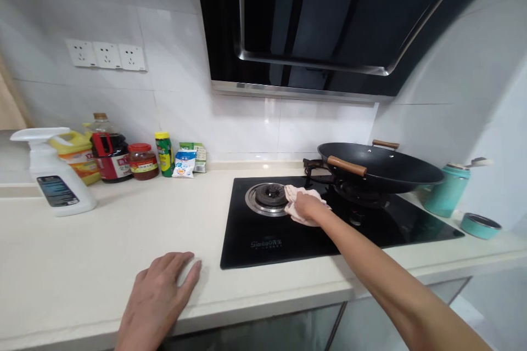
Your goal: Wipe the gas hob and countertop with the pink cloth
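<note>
My right hand [308,207] is closed on a pale pink cloth [297,197], which lies against the black glass gas stove [296,241]. The cloth touches the right side of the left burner [269,197], whose metal ring is bare of any pan support. My left hand [158,290] rests on the cream countertop [102,252] near its front edge, thumb and fingers apart, holding nothing. Over the right burner sits a large black wok [382,167] with wooden handles. A black pan support [316,170] lies behind, left of the wok.
A white spray bottle [60,181], a dark sauce bottle [111,156], a red-lidded jar [143,162], a green shaker [164,154] and seasoning packets [184,163] line the back left. At right stand a teal canister [447,192] and teal bowl [480,226]. A range hood [304,22] hangs overhead.
</note>
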The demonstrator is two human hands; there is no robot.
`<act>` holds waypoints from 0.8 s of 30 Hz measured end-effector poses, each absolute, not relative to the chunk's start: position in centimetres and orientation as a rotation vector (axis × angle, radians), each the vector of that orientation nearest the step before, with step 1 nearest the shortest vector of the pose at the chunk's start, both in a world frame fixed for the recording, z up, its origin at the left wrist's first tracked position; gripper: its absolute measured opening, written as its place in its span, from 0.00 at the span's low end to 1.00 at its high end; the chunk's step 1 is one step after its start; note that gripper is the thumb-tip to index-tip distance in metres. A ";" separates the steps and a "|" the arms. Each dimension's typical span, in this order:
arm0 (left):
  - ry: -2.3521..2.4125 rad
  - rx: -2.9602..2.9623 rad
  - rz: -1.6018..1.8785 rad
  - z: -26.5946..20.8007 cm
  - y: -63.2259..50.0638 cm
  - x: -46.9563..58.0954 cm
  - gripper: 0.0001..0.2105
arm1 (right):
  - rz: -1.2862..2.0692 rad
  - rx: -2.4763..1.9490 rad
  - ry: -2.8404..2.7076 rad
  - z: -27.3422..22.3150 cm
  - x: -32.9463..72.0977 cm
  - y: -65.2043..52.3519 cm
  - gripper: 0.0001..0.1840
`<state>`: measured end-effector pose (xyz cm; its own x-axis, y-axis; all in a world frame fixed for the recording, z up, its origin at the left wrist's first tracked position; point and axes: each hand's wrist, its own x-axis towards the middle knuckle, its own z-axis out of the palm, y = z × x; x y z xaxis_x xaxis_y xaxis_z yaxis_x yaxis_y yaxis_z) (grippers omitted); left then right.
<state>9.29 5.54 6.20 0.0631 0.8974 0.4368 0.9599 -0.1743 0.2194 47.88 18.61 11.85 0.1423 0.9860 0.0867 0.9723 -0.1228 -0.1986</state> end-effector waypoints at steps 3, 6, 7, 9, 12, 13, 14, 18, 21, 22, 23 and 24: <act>-1.927 -2.210 -0.716 6.3 5.5 9.4 0.23 | 0.055 -2.161 -2.027 11.2 45.9 15.6 0.23; -1.909 -2.221 -0.701 6.5 5.5 9.4 0.23 | 0.034 -2.027 -2.130 10.4 43.5 12.3 0.29; -1.906 -2.226 -0.697 6.6 5.5 9.4 0.23 | 0.035 -1.947 -2.171 10.2 42.7 11.4 0.30; -1.905 -2.232 -0.690 6.8 5.3 9.4 0.22 | 0.029 -1.758 -2.240 9.7 41.4 9.8 0.28; -1.911 -2.241 -0.678 7.0 5.2 9.5 0.22 | 0.014 -1.554 -2.266 9.2 40.5 8.7 0.18; -1.913 -2.245 -0.674 7.1 5.2 9.5 0.22 | 0.015 -1.516 -2.265 9.1 40.5 8.6 0.16; -1.914 -2.248 -0.671 7.1 5.2 9.5 0.22 | 0.023 -1.483 -2.268 9.0 40.5 8.6 0.14; -1.919 -2.253 -0.656 7.0 5.4 9.3 0.21 | 0.044 -1.388 -2.298 9.0 41.0 8.8 0.12; -1.919 -2.255 -0.634 6.9 5.6 9.1 0.20 | 0.044 -1.373 -2.280 9.2 41.3 8.5 0.14; -1.917 -2.256 -0.623 6.8 5.7 9.0 0.20 | 0.055 -1.369 -2.260 9.3 41.5 8.3 0.16; -1.914 -2.255 -0.611 6.8 5.8 8.9 0.20 | 0.070 -1.358 -2.240 9.3 41.8 8.0 0.19; -1.907 -2.254 -0.600 6.8 6.0 8.7 0.20 | 0.078 -1.336 -2.225 9.2 42.4 7.8 0.21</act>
<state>8.73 5.96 6.79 0.1230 0.9175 0.3782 0.9687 -0.1937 0.1549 42.39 7.77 9.20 -0.3640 0.8335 0.4156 0.8022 0.5073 -0.3148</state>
